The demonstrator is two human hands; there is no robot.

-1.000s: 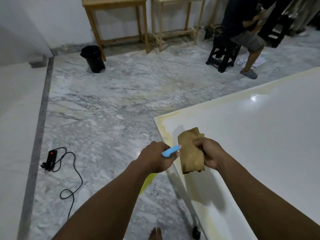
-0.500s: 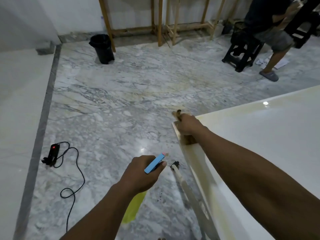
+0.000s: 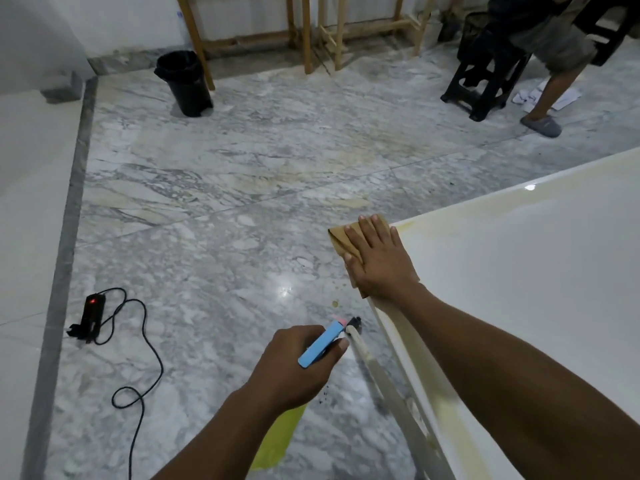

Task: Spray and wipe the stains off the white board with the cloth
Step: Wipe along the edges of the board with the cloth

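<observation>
White board [image 3: 519,289] lies flat at right, yellowish stains [image 3: 450,228] along its edges. Brown cloth [image 3: 341,237] on its corner; right hand [image 3: 377,261] presses it, fingers straight. Left hand [image 3: 298,368], fingers curled, grips spray bottle [image 3: 319,347] beside the board's edge.

i work from a single view: a wide-angle head camera, worn above the hands, pitched forward and down. both forearms enter from the bottom edge, close to the lens, and lead to the left hand [image 3: 298,365] and right hand [image 3: 377,258]. the white board [image 3: 519,289] fills the right side at near range. the marble floor [image 3: 207,202] runs away to the far wall [image 3: 121,22].
</observation>
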